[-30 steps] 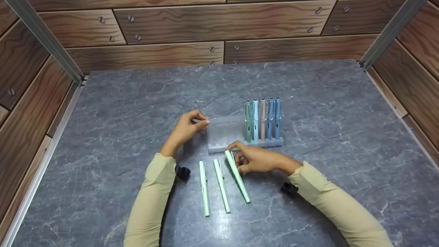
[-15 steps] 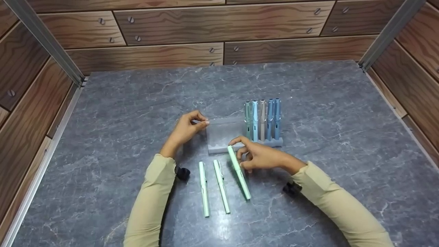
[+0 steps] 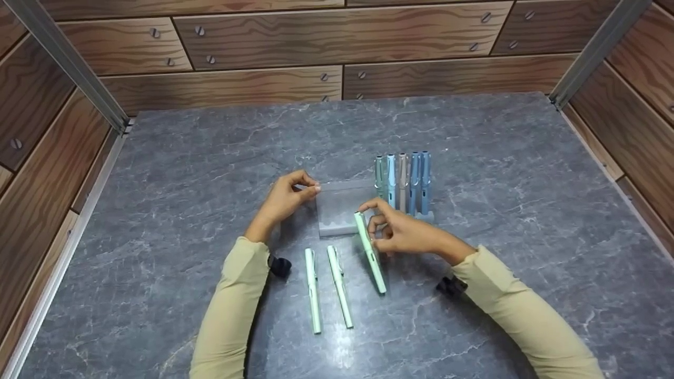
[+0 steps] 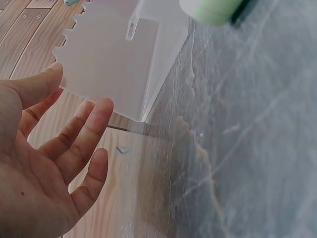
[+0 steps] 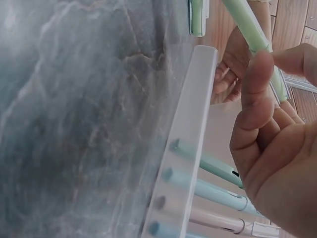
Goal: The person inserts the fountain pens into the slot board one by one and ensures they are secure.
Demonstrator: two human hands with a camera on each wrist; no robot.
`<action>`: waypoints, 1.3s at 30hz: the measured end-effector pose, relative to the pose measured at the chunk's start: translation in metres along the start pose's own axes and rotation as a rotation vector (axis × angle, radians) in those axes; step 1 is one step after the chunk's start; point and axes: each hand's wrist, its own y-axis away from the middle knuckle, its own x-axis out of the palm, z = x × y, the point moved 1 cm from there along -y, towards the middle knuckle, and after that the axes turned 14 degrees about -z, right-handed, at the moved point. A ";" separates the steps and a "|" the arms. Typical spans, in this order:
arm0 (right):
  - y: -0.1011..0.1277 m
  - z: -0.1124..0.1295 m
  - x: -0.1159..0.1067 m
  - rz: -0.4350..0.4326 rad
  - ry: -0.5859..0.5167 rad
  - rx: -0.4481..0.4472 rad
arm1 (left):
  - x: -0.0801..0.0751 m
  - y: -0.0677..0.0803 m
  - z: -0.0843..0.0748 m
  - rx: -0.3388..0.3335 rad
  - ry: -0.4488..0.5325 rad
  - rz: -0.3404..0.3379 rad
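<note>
My left hand [image 3: 309, 188] pinches the top left corner of a translucent pen stand [image 3: 341, 202] on the grey marble table. In the left wrist view the thumb lies against the stand's panel [image 4: 111, 64]. My right hand [image 3: 375, 227] grips a mint green pen [image 3: 370, 253] near its upper end, tilted, with that end in front of the stand's base. The pen [image 5: 251, 34] shows between my fingers [image 5: 257, 94] in the right wrist view. Several pens [image 3: 403, 181] in green, blue and grey stand upright in the stand's right half.
Two more mint green pens [image 3: 312, 289] [image 3: 339, 287] lie side by side on the table [image 3: 174, 210], left of the held one. Wood-panelled walls with metal corner rails close in the table at the back and both sides.
My right hand has lifted the mint green pen off the table and carried it up and toward the stand. The left hand has stayed on the stand's corner.
</note>
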 end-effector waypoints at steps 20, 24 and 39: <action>-0.004 0.008 -0.008 -0.344 0.069 -0.212 | -0.001 0.000 -0.001 0.016 -0.009 -0.007; -0.004 0.009 -0.009 -0.394 0.071 -0.229 | -0.001 0.001 0.000 0.015 -0.012 -0.013; -0.008 0.010 -0.010 -0.587 0.206 -0.253 | 0.000 0.001 0.000 -0.004 -0.005 -0.008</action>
